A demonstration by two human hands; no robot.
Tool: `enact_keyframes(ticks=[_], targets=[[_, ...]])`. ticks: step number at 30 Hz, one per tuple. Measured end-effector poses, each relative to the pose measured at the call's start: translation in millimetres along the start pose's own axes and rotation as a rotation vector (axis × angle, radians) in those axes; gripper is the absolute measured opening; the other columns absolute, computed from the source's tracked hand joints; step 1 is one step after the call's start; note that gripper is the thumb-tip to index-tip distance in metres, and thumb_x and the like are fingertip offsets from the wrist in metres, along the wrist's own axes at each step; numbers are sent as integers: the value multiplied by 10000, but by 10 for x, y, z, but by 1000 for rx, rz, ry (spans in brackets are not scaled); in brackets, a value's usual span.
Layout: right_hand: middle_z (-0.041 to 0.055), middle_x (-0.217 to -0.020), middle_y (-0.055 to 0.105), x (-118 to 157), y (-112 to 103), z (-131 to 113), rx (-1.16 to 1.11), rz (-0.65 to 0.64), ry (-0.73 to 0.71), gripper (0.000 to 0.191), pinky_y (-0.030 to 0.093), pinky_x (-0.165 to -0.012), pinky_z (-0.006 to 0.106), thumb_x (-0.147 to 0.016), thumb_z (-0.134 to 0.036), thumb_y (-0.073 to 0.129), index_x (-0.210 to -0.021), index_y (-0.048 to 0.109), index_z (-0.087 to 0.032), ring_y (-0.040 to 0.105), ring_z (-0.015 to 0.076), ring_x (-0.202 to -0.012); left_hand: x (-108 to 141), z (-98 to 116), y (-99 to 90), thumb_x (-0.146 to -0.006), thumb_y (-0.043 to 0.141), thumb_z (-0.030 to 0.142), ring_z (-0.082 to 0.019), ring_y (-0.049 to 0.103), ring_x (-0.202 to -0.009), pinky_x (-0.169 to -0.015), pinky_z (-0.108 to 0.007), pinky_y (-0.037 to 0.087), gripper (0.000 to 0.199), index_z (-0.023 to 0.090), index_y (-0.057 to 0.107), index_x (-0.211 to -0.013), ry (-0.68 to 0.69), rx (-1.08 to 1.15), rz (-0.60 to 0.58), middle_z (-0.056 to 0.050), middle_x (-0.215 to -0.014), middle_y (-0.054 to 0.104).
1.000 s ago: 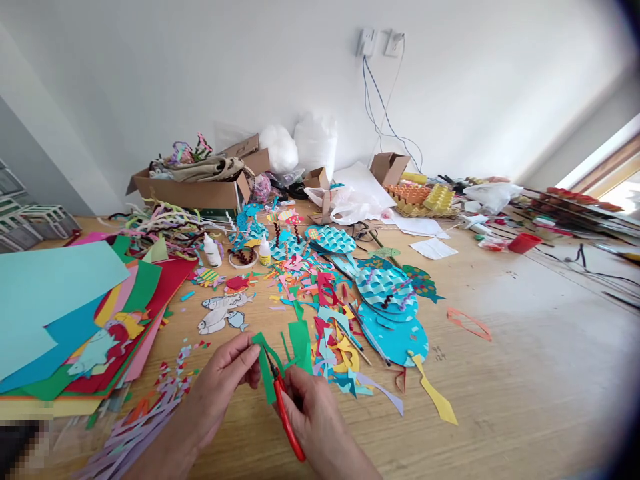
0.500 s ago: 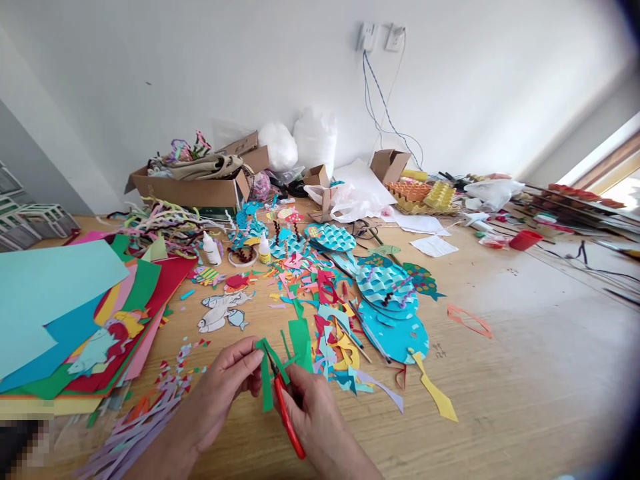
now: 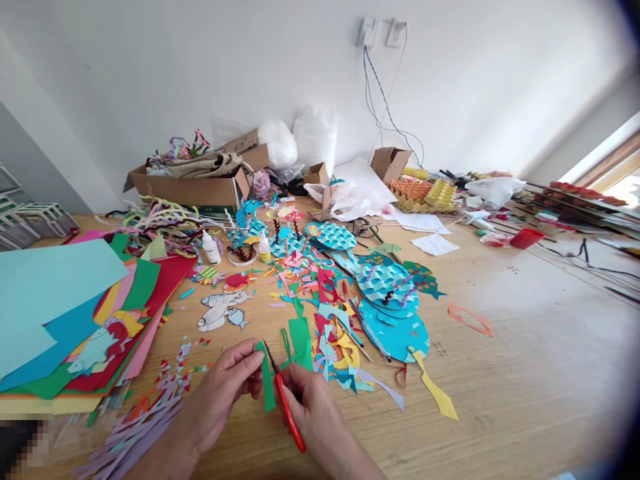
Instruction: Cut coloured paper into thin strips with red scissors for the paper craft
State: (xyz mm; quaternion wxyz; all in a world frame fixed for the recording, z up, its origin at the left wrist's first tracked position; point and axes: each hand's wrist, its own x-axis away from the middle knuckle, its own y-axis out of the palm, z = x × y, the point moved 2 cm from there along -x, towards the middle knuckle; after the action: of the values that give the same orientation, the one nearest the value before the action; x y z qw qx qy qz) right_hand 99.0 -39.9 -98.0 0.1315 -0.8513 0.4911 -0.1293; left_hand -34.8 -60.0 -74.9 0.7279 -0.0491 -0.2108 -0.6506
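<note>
Between its thumb and fingers my left hand [image 3: 237, 370] pinches the top of a narrow green paper strip [image 3: 269, 387], which hangs down. My right hand [image 3: 313, 400] is closed around red-handled scissors [image 3: 289, 413]. Their dark blades point up and away, just right of the strip, and look closed or nearly so. Past my right hand lies a larger green paper piece [image 3: 300, 340], with thin green slivers near its left edge. Colourful paper scraps [image 3: 327, 353] are heaped beyond and to the right. Paper fish cutouts [image 3: 220, 313] lie ahead of my left hand.
Coloured paper sheets [image 3: 55, 287] are stacked at the left, with purple strips [image 3: 133, 437] nearer me. Two glue bottles [image 3: 211, 248] stand mid-table. Blue woven-paper fish [image 3: 385, 283] lie right of centre. A cardboard box [image 3: 190, 190] sits by the wall, and a red cup [image 3: 527, 238] is far right.
The green piece that was bent across the scissor blades has come away from the strip in my left hand. The scissor blades have drawn together. Both hands stay nearly in place.
</note>
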Motion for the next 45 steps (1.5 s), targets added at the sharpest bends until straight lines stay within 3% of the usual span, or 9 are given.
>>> enact_keyframes(ticks=[4,9,14,19,22,29,36,45], targets=[[-62,-465,412,-1,-17,-19,-354,-91,129,246,286,-408,189,-785,-370,435,-620,411,-189,391,84,-416,-5,150,-37,-700,576,352,-115,436,-505,-503,-221,366,235,194,497,-545,177,-189,131,55,-496,463],[-62,-569,458,-37,-52,-152,-626,-15,115,221,286,-447,182,-575,-246,626,-669,439,-178,380,72,-484,7,288,-20,-707,544,344,-131,447,-513,-508,-223,373,216,212,505,-540,290,-363,183,49,-491,477],[-66,-567,454,-72,-17,-214,-785,36,164,221,320,-455,186,-522,-203,618,-663,448,-186,401,74,-485,34,270,24,-723,532,315,-132,440,-510,-509,-224,370,225,214,479,-529,335,-399,163,47,-489,477],[-64,-532,469,-132,3,-155,-765,130,134,269,334,-432,193,-498,-260,663,-660,457,-197,410,80,-456,91,187,87,-784,467,340,-142,472,-575,-568,-240,389,228,201,516,-610,299,-253,90,19,-582,513],[-64,-535,473,-162,7,-143,-736,141,85,309,328,-431,195,-501,-297,692,-672,453,-201,407,80,-454,103,156,148,-722,534,335,-132,429,-530,-521,-232,350,199,198,529,-578,260,-296,15,34,-529,470],[-43,-625,494,-125,-38,-224,-641,157,13,291,350,-516,213,-525,-273,695,-664,452,-195,440,97,-551,74,183,95,-666,554,333,-131,397,-521,-509,-232,328,177,206,517,-549,255,-347,44,48,-518,438],[-39,-627,494,-135,-74,-256,-676,123,9,279,335,-483,201,-547,-254,677,-700,451,-193,445,97,-549,51,192,88,-668,550,330,-126,383,-495,-493,-233,309,196,208,488,-528,262,-399,19,52,-492,429],[-35,-637,481,-163,-63,-262,-539,177,-16,280,370,-537,225,-579,-305,664,-685,428,-198,451,111,-576,68,184,105,-680,570,302,-147,453,-558,-531,-227,358,112,202,596,-637,303,-384,25,30,-570,516]])
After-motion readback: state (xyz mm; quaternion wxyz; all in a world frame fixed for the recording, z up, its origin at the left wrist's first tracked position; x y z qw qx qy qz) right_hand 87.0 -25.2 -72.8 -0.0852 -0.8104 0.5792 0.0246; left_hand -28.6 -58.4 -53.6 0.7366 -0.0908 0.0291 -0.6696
